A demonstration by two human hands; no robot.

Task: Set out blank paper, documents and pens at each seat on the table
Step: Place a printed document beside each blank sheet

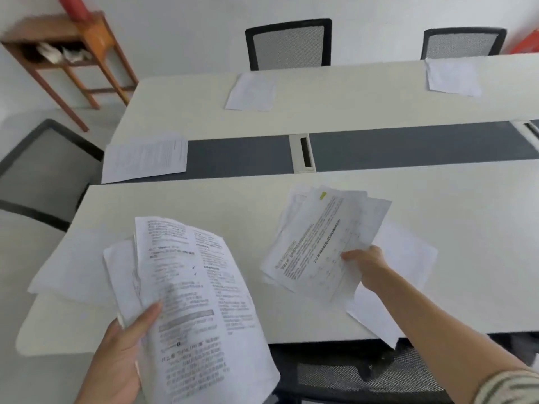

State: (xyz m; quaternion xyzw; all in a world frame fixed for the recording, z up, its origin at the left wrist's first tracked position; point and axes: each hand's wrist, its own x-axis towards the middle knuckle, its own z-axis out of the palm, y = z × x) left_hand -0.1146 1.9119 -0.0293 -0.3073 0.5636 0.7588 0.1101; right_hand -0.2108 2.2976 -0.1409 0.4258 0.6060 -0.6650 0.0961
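Observation:
My left hand [122, 354] grips a stack of printed documents [201, 310] above the near left corner of the white table [466, 228]. My right hand [366, 265] pinches a fanned set of printed sheets [323, 243] just over the table, above a blank sheet [408, 263] lying at the near seat. More blank paper [73, 272] lies at the near left corner. A printed sheet [145, 160] lies at the table's left end. Two further sheets lie at the far seats, one at the middle [252, 91] and one at the right [452, 75]. No pens are visible.
A dark strip with a white cable slot [303, 153] runs along the table's middle. Mesh-backed chairs stand at the far side [288, 43], far right [463, 43], left end [46, 167] and just below my right arm [373, 374]. A wooden shelf [67, 51] stands in the back left corner.

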